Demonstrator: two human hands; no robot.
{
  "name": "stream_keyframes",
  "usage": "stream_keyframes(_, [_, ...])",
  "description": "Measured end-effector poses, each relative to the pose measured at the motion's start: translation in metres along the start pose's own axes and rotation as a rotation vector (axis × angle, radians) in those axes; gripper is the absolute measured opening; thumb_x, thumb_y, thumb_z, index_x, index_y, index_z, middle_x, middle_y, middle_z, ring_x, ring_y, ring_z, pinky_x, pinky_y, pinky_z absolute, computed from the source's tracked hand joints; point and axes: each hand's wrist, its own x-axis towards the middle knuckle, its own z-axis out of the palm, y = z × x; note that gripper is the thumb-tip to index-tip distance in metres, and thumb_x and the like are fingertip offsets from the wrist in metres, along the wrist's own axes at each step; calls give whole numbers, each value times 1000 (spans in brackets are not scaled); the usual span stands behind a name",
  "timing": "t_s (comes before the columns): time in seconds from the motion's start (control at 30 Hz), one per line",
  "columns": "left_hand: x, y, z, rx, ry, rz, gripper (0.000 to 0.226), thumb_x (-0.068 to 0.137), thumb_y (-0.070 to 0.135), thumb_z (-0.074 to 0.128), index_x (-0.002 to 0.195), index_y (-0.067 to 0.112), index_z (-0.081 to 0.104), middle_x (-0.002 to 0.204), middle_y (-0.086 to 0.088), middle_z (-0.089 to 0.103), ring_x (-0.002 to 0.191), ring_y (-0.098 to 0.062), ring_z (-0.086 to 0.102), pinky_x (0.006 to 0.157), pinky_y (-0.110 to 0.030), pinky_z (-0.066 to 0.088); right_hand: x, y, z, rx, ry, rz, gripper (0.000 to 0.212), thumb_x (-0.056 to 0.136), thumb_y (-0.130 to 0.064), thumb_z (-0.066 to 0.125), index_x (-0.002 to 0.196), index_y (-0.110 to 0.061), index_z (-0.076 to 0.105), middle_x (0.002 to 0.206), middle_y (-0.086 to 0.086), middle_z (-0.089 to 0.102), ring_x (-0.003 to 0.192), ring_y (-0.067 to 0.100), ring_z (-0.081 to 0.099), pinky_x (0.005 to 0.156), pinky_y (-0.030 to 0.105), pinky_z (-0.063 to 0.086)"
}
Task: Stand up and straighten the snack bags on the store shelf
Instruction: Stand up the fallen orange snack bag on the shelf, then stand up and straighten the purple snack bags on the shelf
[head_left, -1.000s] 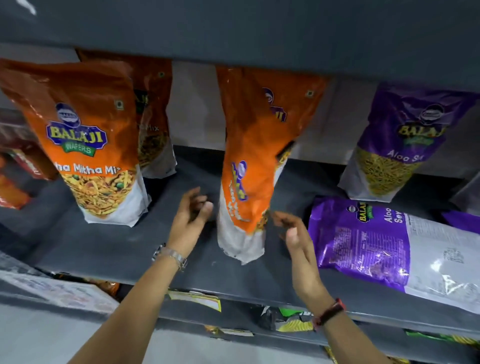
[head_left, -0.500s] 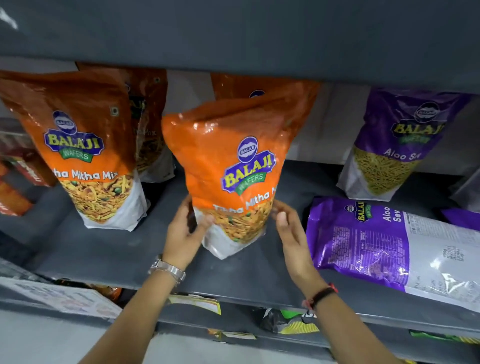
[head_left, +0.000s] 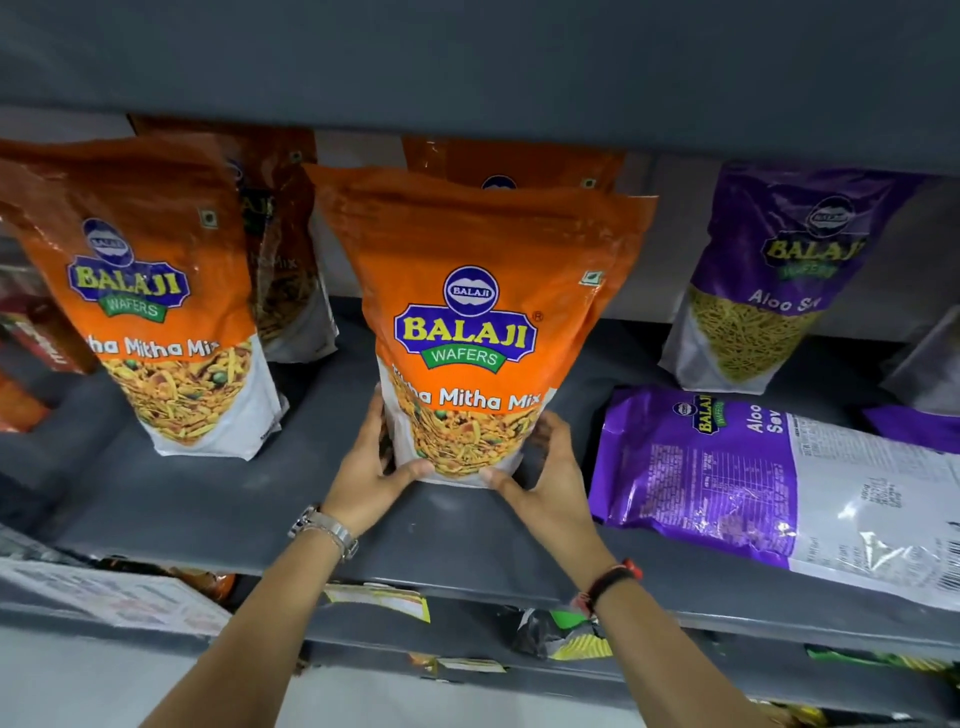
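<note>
Orange bag (head_left: 470, 332) turned upright, grey shelf (head_left: 218, 499).

We see the grey shelf (head_left: 218, 499) bearing upright orange bags (head_left: 156, 312) and purple bags (head_left: 769, 280) (one purple bag (head_left: 779, 488) lying flat).

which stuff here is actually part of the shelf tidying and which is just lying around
Part of the job:
- orange Mitha Mix bag, upright, held at its base by the left hand and right hand
- purple Aloo Sev bag lying flat on the shelf
- upright Mitha Mix bag on the left
- upright Aloo Sev bag at the back

Just lying about:
- packets on the lower shelf
- wristwatch
</note>
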Motion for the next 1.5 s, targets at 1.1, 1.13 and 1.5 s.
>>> stream_keyframes(1.1, [-27,104,266,-552,165,-219,25,86,-1,48,66,10,60,53,5,70,53,-6,66,53,-20,57,14,49,-371,-170,-461,250,29,78,-2,65,105,-1,55,93,8,60,85,14,55,77,19,45])
stream_keyframes(1.13, [-23,116,259,-501,157,-138,26,86,-2,46,68,11,61,54,8,71,54,-4,65,54,-18,57,9,50,-368,-116,-445,237,36,76,1,65,110,1,52,90,5,60,82,12,56,73,14,46])
stream_keyframes(1.5, [19,160,235,-197,169,197,32,88,7,46,65,23,61,57,23,68,60,10,58,59,-8,48,-9,80,-292,-122,-145,131,59,64,-7,79,114,-7,48,120,21,53,112,31,54,99,51,43])
